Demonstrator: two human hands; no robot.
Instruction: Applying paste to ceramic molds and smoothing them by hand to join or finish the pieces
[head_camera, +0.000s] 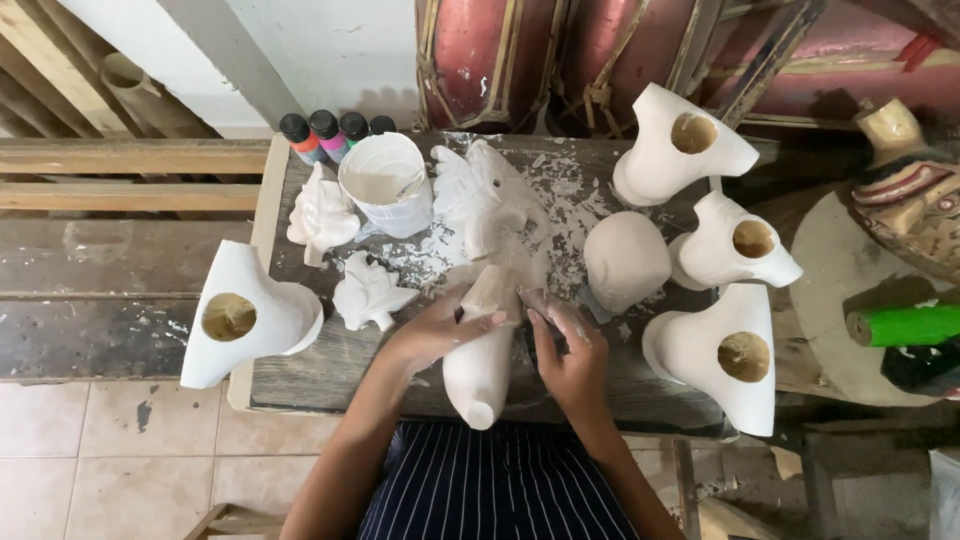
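My left hand (440, 325) grips a long white-coated carved piece (482, 355) that lies across the near edge of the dark wooden table (320, 360). Its far end is bare tan wood. My right hand (563, 345) rests against the right side of the piece, fingers curled on something small that I cannot make out. A white bucket of white paint (387, 183) stands behind, to the left.
Several white hollow carved forms ring the work spot: one (245, 315) at left, three (680, 145) (740, 245) (725, 350) at right, a round one (625, 258). Small leaf-like carvings (322, 212) (368, 292) and paint bottles (325, 132) sit at left. A green roll (905, 325) lies far right.
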